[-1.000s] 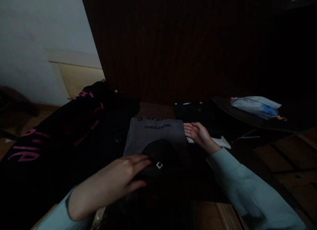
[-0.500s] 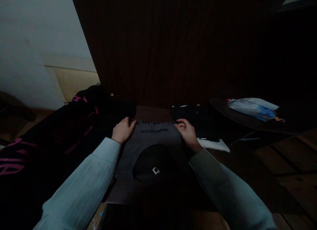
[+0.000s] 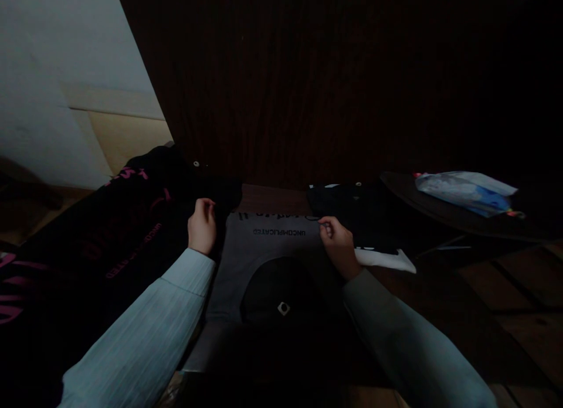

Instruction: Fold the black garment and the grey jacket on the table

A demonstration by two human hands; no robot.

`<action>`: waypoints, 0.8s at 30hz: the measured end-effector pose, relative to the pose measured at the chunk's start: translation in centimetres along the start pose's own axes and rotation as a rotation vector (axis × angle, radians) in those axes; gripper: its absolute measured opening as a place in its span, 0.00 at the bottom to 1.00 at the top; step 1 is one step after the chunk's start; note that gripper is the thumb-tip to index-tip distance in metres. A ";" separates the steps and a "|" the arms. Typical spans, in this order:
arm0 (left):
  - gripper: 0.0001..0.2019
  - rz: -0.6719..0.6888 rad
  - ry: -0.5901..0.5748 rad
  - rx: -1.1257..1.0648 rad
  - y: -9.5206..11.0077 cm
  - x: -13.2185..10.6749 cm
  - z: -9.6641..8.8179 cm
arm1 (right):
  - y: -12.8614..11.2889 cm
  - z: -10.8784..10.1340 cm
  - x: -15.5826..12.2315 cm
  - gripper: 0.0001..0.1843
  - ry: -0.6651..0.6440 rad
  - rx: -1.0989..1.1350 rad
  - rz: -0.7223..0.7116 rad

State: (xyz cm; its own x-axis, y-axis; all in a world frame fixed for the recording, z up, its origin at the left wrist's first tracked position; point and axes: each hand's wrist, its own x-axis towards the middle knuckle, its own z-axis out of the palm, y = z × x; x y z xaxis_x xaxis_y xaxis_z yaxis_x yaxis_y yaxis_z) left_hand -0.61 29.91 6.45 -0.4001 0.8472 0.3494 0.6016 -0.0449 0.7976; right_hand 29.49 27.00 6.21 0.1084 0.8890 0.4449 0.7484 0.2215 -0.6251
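A grey T-shirt (image 3: 268,244) lies folded on a dark wooden surface, with its neckline toward me and dark lettering that reads "UNCOMPLICATED" upside down. A small pale label (image 3: 284,308) shows inside the neck. My right hand (image 3: 338,244) pinches the shirt's far right corner between thumb and fingers. Off the shirt's left edge, my left hand (image 3: 202,227) is raised with its fingers curled together. Whether anything is between those fingertips is too dark to tell. Beside it on the left lies a black garment (image 3: 145,220) with pink lettering.
A tall dark wooden panel (image 3: 281,91) rises behind the shirt. Dark folded cloth (image 3: 347,211) and a white strip (image 3: 385,259) lie to the right. Beyond them, a plastic packet (image 3: 466,192) rests on a dark round seat (image 3: 409,200). Wooden flooring (image 3: 528,285) shows at lower right.
My left hand has left the shirt's far left corner and moved left, its fingers curling in. My right hand stays at the right corner. The view has shifted slightly.
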 end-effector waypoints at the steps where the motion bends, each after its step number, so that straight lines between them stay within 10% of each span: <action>1: 0.07 0.005 0.033 0.016 0.2 0.1 -0.4 | 0.0 0.0 -0.1 0.10 0.013 -0.032 -0.030; 5: 0.10 0.217 -0.037 0.051 2.0 -0.5 -1.1 | -0.4 -0.5 -0.4 0.12 0.122 -0.172 -0.145; 12: 0.20 0.747 -0.664 0.256 4.3 -3.3 -0.3 | -2.4 -0.9 -1.7 0.20 -0.087 -0.186 -0.336; 17: 0.27 0.705 -0.661 0.418 3.2 -3.2 0.5 | -2.5 -0.1 -2.3 0.29 -0.370 -0.201 -0.434; 24: 0.28 0.689 -0.646 0.490 2.4 -3.2 1.3 | -1.9 0.8 -2.4 0.28 -0.410 -0.282 -0.434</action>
State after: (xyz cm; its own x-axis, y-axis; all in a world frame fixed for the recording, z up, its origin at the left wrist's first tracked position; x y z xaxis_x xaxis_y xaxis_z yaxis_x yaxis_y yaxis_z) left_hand 3.02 27.77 6.56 0.4893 0.8469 0.2081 0.8287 -0.5258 0.1919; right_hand 27.33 24.74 5.81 -0.4583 0.8353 0.3036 0.8167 0.5306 -0.2269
